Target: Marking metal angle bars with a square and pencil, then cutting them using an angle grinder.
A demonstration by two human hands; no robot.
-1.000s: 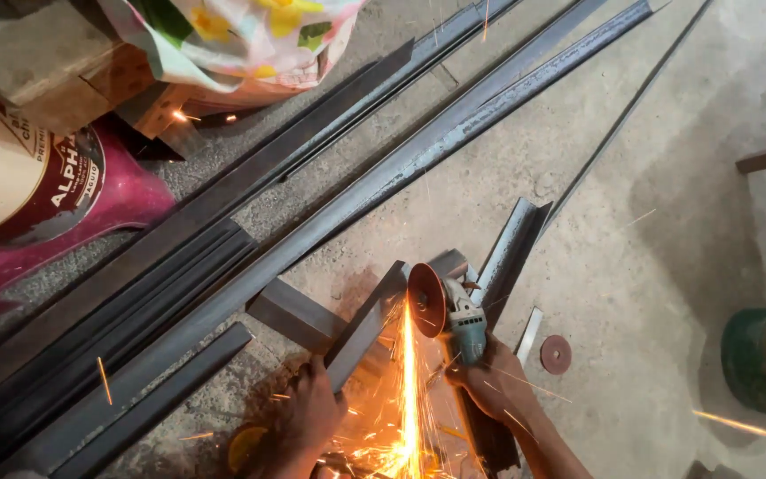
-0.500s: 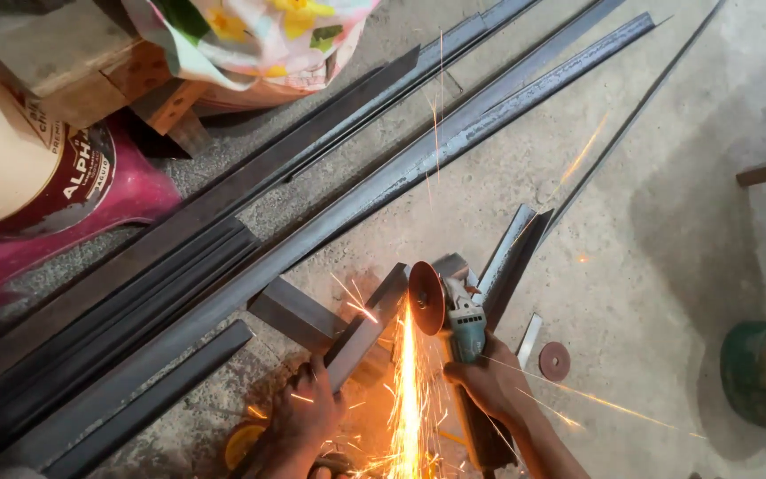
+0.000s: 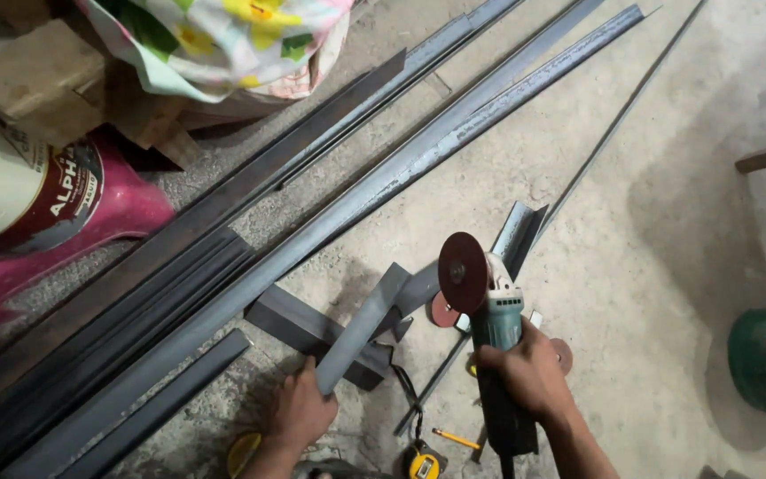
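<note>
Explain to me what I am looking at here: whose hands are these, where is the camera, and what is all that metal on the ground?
There is no machine arm here, only a person working with bare hands. The one picture comes from a camera worn on the person's head, looking down at a concrete floor.

The right hand grips an angle grinder, a handheld power tool with a teal body and a round reddish cutting disc. The disc is lifted clear of the metal and no sparks show. The left hand rests on the end of a short grey steel piece lying across a dark steel block.

Long steel bars run diagonally across the floor. Near the hands lie a yellow tape measure, a yellow pencil and a spare disc. At top left are a paint can and a flowered bag.
</note>
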